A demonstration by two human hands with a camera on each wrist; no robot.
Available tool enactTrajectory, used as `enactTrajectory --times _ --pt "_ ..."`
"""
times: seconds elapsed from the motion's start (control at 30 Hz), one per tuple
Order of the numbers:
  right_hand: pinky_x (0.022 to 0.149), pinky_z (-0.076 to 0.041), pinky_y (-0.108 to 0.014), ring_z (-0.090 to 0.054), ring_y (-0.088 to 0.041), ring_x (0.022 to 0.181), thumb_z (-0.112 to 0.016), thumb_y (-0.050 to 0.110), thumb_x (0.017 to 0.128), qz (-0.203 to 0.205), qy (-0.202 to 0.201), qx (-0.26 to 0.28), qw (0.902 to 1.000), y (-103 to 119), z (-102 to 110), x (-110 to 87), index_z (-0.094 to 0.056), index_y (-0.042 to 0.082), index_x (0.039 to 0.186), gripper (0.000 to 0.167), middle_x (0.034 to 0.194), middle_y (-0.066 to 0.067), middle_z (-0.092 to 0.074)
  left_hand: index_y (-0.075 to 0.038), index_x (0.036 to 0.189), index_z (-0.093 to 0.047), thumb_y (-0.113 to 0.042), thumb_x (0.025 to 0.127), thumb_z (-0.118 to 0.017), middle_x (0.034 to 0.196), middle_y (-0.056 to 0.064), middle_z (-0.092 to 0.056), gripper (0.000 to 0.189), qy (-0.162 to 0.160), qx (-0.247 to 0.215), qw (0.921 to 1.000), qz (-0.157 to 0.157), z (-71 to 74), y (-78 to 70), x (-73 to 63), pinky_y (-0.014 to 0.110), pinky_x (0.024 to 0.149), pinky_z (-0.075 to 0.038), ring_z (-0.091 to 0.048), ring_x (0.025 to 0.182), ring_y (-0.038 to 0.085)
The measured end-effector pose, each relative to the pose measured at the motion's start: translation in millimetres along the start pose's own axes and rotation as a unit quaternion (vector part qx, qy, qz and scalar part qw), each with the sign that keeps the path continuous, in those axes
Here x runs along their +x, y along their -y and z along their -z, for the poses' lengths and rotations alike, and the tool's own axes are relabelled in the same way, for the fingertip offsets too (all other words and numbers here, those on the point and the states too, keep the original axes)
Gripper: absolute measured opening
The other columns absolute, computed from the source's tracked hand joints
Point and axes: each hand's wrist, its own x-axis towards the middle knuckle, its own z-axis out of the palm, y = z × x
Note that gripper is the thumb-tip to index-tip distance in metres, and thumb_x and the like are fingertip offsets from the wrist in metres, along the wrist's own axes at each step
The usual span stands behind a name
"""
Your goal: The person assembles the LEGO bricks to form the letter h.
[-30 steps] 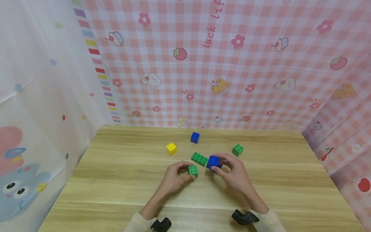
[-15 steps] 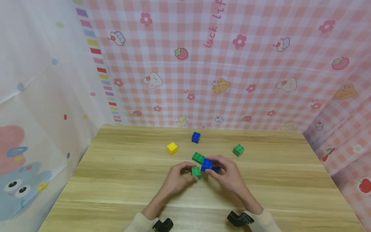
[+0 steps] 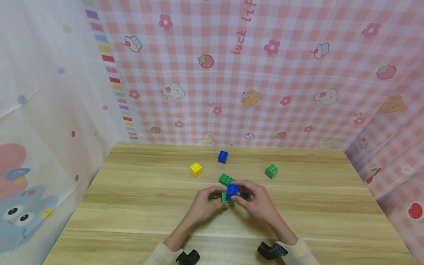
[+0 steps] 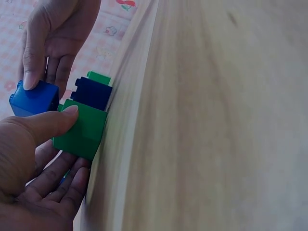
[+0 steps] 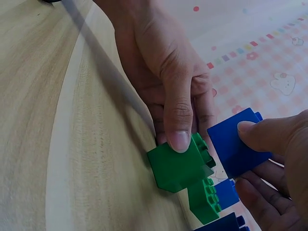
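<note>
My left hand [image 3: 203, 206] pinches a square green toy building brick [image 4: 82, 130] between thumb and fingers, down at the tabletop. A square blue building brick [image 3: 232, 191] is in my right hand [image 3: 258, 202], thumb on one side and fingers on the other. It is tilted in the right wrist view, right at the studs of the green brick, and covers part of it in the head view. Just behind lies a long green brick [image 3: 226, 179]. A second blue brick [image 3: 245, 194] shows partly beneath my right hand, mostly hidden by it.
Farther back on the wooden table [image 3: 149, 206] stand a yellow brick [image 3: 196, 169], another blue brick [image 3: 223, 157] and, to the right, a green brick [image 3: 271, 171]. A pink checked cloth [image 3: 225, 81] hangs behind the table's far edge.
My right hand has carried the blue brick leftward, from beside the long green brick to over the square green one. My left hand has shifted slightly right with the green brick.
</note>
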Motion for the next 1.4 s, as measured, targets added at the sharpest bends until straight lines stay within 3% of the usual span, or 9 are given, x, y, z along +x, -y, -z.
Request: enactTrajectory --times 0.5,0.9,1.4 --pt "0.097 -0.060 -0.046 -0.072 -0.025 0.107 -0.079 0.012 0.090 0.021 0.019 0.010 0.9996 -1.9 -2.6 0.2 -0.070 0.016 0.127 0.038 0.117 -0.003 -0.074 -0.013 0.116 -0.073 -0.015 0.084 -0.085 0.118 0.005 -0.075 0.034 0.003 -0.013 0.9998 -0.012 -3.4 -1.2 2.3 0.040 0.101 -0.058 -0.070 0.109 0.022" --pt "0.095 -0.061 -0.045 -0.073 -0.025 0.105 -0.078 0.008 0.091 0.039 0.036 -0.013 0.9985 -3.1 -3.8 0.6 -0.069 0.017 0.128 0.039 0.116 -0.004 -0.073 -0.018 0.117 -0.073 -0.019 0.085 -0.085 0.117 -0.002 -0.075 0.034 0.003 -0.009 1.0000 0.001 -2.3 1.6 -0.6 0.031 0.101 -0.057 -0.069 0.111 0.016" --pt "0.093 -0.062 -0.045 -0.072 -0.020 0.106 -0.077 0.012 0.092 0.051 0.042 -0.068 0.9955 1.7 -0.8 1.7 -0.069 0.020 0.129 0.039 0.114 0.002 -0.073 -0.018 0.116 -0.073 -0.020 0.085 -0.085 0.116 -0.002 -0.075 0.034 0.010 -0.017 0.9998 -0.001 -1.9 5.5 1.4 0.032 0.101 -0.057 -0.069 0.111 0.017"
